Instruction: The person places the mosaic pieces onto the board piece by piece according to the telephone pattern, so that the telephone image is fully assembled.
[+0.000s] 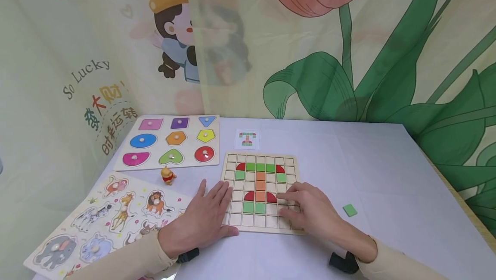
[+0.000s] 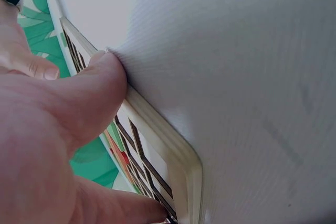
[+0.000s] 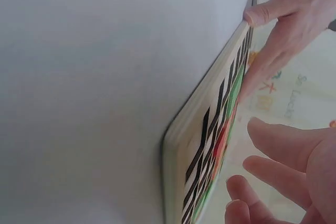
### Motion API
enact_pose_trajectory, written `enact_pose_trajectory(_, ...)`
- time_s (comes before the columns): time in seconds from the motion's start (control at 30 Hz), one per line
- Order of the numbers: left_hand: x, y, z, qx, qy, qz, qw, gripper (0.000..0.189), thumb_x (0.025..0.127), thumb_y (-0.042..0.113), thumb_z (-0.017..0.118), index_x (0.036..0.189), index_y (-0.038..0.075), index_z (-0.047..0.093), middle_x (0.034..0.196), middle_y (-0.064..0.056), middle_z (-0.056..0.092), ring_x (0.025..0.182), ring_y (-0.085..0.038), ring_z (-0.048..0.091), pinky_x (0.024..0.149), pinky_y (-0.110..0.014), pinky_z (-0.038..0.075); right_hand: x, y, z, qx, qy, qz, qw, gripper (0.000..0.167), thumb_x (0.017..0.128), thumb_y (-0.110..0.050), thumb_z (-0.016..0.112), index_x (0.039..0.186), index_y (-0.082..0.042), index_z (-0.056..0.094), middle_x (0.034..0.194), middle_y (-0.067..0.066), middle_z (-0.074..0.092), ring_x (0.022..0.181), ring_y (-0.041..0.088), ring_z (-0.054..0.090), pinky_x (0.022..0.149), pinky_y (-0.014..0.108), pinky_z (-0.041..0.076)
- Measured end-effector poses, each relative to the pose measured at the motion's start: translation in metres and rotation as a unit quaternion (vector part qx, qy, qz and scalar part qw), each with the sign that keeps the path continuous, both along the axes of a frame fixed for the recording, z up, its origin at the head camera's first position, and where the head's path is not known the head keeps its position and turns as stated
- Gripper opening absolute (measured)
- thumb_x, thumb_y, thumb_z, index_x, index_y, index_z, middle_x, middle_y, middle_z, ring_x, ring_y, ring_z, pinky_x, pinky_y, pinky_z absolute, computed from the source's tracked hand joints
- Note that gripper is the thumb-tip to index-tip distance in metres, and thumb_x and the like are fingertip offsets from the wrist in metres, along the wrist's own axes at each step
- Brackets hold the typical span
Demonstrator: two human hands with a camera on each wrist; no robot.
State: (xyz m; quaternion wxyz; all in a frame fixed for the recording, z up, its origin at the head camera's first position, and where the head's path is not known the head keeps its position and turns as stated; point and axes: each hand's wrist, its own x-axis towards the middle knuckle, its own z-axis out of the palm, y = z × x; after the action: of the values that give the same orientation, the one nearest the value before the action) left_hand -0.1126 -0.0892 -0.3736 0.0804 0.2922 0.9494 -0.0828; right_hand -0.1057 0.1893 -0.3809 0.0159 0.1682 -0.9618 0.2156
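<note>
A wooden grid board lies flat on the table, with green squares, orange squares and red quarter-round tiles in its cells. My left hand rests at the board's left edge, fingers extended and thumb by the near corner. Over the board's right side hovers my right hand, its index fingertip close to the lower right red tile. In the right wrist view its fingers are apart and hold nothing. A loose green square tile lies to the right of that hand.
Behind the board is a small card with a coloured tile pattern. Left of it sits a shape puzzle with knobbed pieces. An animal puzzle reaches under the left forearm. Between the puzzles stands a small bear figurine.
</note>
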Motion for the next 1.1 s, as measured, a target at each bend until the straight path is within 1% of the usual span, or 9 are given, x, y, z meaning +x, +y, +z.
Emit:
enact_pose_trajectory(0.13, -0.001, 0.001, 0.001, -0.002, 0.0, 0.001, 1.0, 0.097, 0.09, 0.074, 0.056, 0.157, 0.006, 0.04, 0.164, -0.012, 0.04, 0.154, -0.027, 0.036, 0.124, -0.058, 0.026, 0.004, 0.024, 0.0, -0.003, 0.006, -0.039, 0.9992, 0.035, 0.078, -0.024, 0.089, 0.112, -0.02, 0.081, 0.092, -0.01, 0.069, 0.078, 0.006, 0.052, 0.063, 0.019, 0.041)
enact_pose_trajectory(0.3, -0.001, 0.001, 0.001, 0.001, -0.001, 0.001, 1.0, 0.096, 0.09, 0.074, 0.056, 0.156, 0.006, 0.04, 0.164, -0.012, 0.041, 0.154, -0.027, 0.037, 0.124, -0.058, 0.027, 0.008, 0.064, -0.001, 0.024, 0.032, -0.086, 0.9955, 0.036, 0.076, -0.021, 0.09, 0.11, -0.017, 0.082, 0.092, -0.008, 0.07, 0.077, 0.008, 0.054, 0.062, 0.02, 0.043)
enact_pose_trajectory(0.43, 0.0, 0.001, 0.002, 0.002, -0.008, 0.002, 1.0, 0.096, 0.09, 0.073, 0.057, 0.157, 0.005, 0.04, 0.164, -0.012, 0.04, 0.154, -0.027, 0.036, 0.124, -0.059, 0.026, 0.014, 0.096, -0.001, 0.04, 0.018, -0.13, 0.9906, 0.037, 0.077, -0.023, 0.089, 0.112, -0.015, 0.081, 0.093, -0.004, 0.071, 0.078, 0.012, 0.055, 0.058, 0.022, 0.04)
enact_pose_trajectory(0.57, -0.001, 0.001, 0.002, 0.002, -0.012, 0.003, 0.9999, 0.096, 0.09, 0.073, 0.056, 0.157, 0.005, 0.039, 0.165, -0.012, 0.039, 0.155, -0.028, 0.035, 0.125, -0.059, 0.025, 0.023, 0.12, -0.001, 0.048, 0.001, -0.161, 0.9858, 0.04, 0.078, -0.027, 0.088, 0.113, -0.011, 0.08, 0.095, 0.0, 0.071, 0.079, 0.014, 0.056, 0.056, 0.023, 0.038)
enact_pose_trajectory(0.67, -0.002, 0.001, 0.002, 0.003, -0.013, 0.004, 0.9999, 0.097, 0.09, 0.073, 0.056, 0.157, 0.005, 0.039, 0.165, -0.012, 0.039, 0.155, -0.028, 0.035, 0.125, -0.059, 0.025, 0.028, 0.131, -0.003, 0.054, -0.012, -0.174, 0.9831, 0.042, 0.078, -0.03, 0.088, 0.114, -0.009, 0.079, 0.095, 0.001, 0.071, 0.079, 0.014, 0.055, 0.056, 0.023, 0.037)
enact_pose_trajectory(0.83, -0.002, 0.001, 0.002, 0.006, -0.013, 0.005, 0.9999, 0.097, 0.09, 0.073, 0.057, 0.157, 0.005, 0.039, 0.164, -0.013, 0.04, 0.154, -0.028, 0.036, 0.125, -0.059, 0.025, 0.032, 0.141, -0.006, 0.064, -0.031, -0.187, 0.9798, 0.046, 0.077, -0.034, 0.088, 0.112, -0.005, 0.079, 0.094, 0.002, 0.072, 0.076, 0.014, 0.054, 0.056, 0.024, 0.037)
enact_pose_trajectory(1.0, -0.001, 0.001, 0.001, 0.011, -0.02, 0.009, 0.9997, 0.098, 0.089, 0.072, 0.059, 0.157, 0.004, 0.039, 0.165, -0.013, 0.039, 0.155, -0.029, 0.035, 0.125, -0.06, 0.024, 0.034, 0.142, -0.009, 0.055, -0.046, -0.187, 0.9798, 0.038, 0.078, -0.03, 0.088, 0.108, -0.007, 0.08, 0.092, 0.0, 0.072, 0.072, 0.011, 0.05, 0.055, 0.023, 0.036)
enact_pose_trajectory(1.1, -0.001, 0.001, 0.001, 0.014, -0.023, 0.009, 0.9996, 0.098, 0.089, 0.072, 0.059, 0.157, 0.004, 0.039, 0.165, -0.014, 0.039, 0.155, -0.029, 0.035, 0.125, -0.06, 0.024, 0.033, 0.139, -0.01, 0.049, -0.057, -0.187, 0.9795, 0.036, 0.08, -0.025, 0.086, 0.109, -0.005, 0.08, 0.091, 0.0, 0.071, 0.07, 0.011, 0.049, 0.054, 0.023, 0.036)
